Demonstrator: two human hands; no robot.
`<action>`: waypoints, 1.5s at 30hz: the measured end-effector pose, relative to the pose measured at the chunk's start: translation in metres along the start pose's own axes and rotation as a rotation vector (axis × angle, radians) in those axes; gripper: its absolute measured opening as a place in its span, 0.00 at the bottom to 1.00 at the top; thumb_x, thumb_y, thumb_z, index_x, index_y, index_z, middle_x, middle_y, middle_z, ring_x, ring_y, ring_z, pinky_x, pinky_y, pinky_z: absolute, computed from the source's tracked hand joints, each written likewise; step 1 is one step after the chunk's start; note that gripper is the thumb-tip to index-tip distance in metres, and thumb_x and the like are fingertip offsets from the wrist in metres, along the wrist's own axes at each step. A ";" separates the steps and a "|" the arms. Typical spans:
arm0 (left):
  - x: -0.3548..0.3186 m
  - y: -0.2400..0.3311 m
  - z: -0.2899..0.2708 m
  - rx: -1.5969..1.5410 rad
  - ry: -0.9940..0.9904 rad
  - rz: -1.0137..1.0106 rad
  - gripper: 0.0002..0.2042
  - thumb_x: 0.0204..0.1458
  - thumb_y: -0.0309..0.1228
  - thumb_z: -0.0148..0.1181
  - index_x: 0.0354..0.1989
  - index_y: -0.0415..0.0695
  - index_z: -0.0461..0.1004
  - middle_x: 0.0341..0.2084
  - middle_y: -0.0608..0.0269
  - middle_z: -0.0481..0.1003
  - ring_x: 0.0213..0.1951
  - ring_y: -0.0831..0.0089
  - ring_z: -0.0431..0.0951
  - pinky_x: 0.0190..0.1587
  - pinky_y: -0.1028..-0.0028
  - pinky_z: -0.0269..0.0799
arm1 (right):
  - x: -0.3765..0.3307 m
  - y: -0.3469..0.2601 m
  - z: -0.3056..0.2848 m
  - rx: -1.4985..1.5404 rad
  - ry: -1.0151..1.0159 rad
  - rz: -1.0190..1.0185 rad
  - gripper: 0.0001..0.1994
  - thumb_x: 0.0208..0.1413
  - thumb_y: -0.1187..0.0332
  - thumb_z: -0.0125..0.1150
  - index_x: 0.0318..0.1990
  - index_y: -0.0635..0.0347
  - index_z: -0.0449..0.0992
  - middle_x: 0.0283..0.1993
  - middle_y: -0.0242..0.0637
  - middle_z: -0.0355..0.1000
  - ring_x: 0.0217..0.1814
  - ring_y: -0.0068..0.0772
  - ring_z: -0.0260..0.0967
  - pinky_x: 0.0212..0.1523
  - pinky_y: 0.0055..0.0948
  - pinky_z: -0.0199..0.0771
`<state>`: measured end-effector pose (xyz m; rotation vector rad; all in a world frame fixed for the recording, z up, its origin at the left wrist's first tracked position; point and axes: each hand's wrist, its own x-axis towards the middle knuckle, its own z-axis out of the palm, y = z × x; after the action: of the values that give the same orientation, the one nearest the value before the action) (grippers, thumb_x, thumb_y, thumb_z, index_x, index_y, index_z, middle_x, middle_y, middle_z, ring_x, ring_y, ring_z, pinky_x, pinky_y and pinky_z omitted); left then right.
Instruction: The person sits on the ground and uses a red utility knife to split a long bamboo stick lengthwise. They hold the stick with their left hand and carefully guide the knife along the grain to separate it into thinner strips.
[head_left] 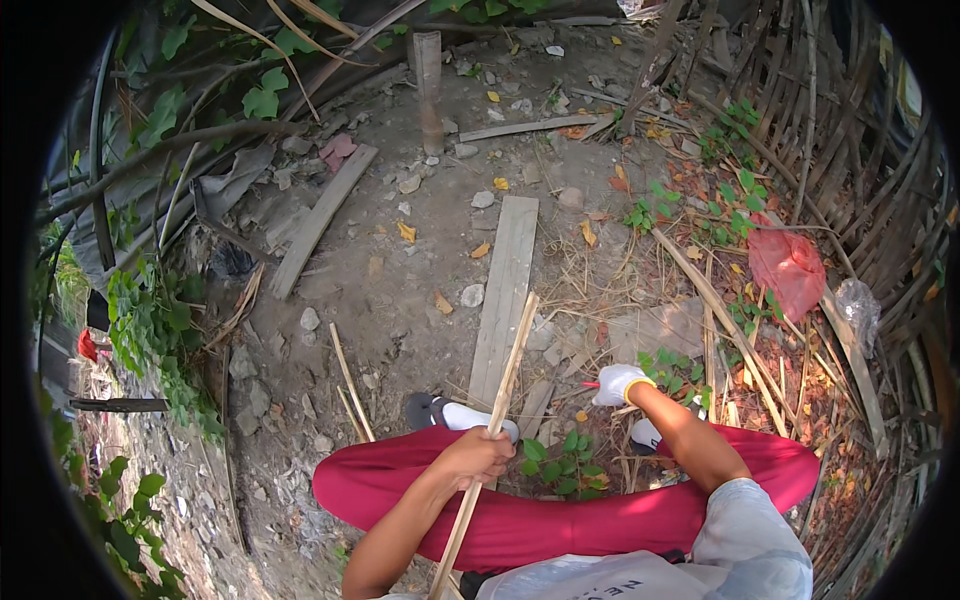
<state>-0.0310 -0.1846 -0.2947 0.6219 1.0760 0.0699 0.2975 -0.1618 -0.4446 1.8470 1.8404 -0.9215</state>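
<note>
My bare left hand point(474, 459) is closed round a long, pale split bamboo strip point(512, 376). The strip slants from the lower edge, across my left thigh, up over a grey plank point(507, 245) on the ground. To the right, my right hand point(619, 385) wears a white glove with a yellow cuff and is curled shut, apart from the strip. A small slim red piece point(591, 385) pokes out on its left side; the rest is hidden in the glove, so its kind is unclear. My legs point(590, 518), in dark red trousers, are bent and spread below both hands.
A second plank point(323, 222) lies at the left, and a round post point(428, 95) stands at the far side. Along the right runs a stick fence point(850, 150) with a red plastic bag point(786, 265) beside it. Leafy vines point(160, 335) hang at the left.
</note>
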 end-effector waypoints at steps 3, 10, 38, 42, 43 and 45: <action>0.003 0.002 -0.001 -0.041 -0.059 0.006 0.14 0.55 0.20 0.56 0.25 0.52 0.59 0.15 0.77 0.56 0.13 0.86 0.52 0.13 0.78 0.42 | -0.038 -0.027 -0.043 0.699 0.068 -0.039 0.22 0.54 0.49 0.64 0.36 0.64 0.81 0.37 0.51 0.80 0.40 0.56 0.79 0.41 0.50 0.77; 0.012 0.007 0.001 -0.098 -0.085 0.030 0.15 0.56 0.21 0.56 0.23 0.52 0.59 0.15 0.77 0.56 0.13 0.87 0.50 0.14 0.78 0.41 | -0.102 -0.105 -0.075 0.225 0.634 -0.201 0.18 0.60 0.50 0.57 0.33 0.56 0.80 0.29 0.51 0.78 0.34 0.57 0.78 0.37 0.50 0.79; 0.005 -0.026 -0.011 -0.125 -0.034 0.038 0.15 0.56 0.18 0.56 0.24 0.51 0.58 0.15 0.75 0.55 0.13 0.86 0.53 0.11 0.78 0.43 | 0.030 -0.023 -0.090 0.187 0.648 0.264 0.14 0.55 0.61 0.58 0.37 0.62 0.84 0.41 0.54 0.81 0.45 0.53 0.81 0.47 0.45 0.81; 0.013 -0.012 -0.002 -0.275 -0.152 0.004 0.16 0.57 0.18 0.56 0.25 0.53 0.59 0.15 0.77 0.56 0.12 0.88 0.51 0.11 0.81 0.43 | -0.025 -0.047 -0.076 0.239 0.701 -0.045 0.18 0.52 0.54 0.58 0.33 0.62 0.82 0.36 0.54 0.79 0.43 0.60 0.78 0.48 0.51 0.78; 0.012 -0.013 -0.007 -0.267 -0.157 0.004 0.16 0.58 0.19 0.56 0.25 0.54 0.59 0.16 0.78 0.55 0.13 0.89 0.50 0.11 0.81 0.43 | -0.042 -0.067 -0.076 0.241 0.650 -0.153 0.18 0.53 0.54 0.57 0.31 0.62 0.81 0.35 0.55 0.78 0.41 0.61 0.77 0.47 0.53 0.78; 0.010 -0.012 -0.009 -0.276 -0.170 -0.001 0.16 0.59 0.19 0.56 0.25 0.54 0.60 0.16 0.78 0.55 0.13 0.89 0.50 0.11 0.82 0.42 | -0.073 -0.095 -0.070 0.320 0.641 -0.219 0.17 0.54 0.54 0.57 0.31 0.60 0.81 0.35 0.55 0.78 0.40 0.62 0.76 0.45 0.54 0.77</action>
<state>-0.0362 -0.1873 -0.3114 0.3706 0.8823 0.1588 0.2221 -0.1612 -0.3275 2.3736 2.4220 -0.7820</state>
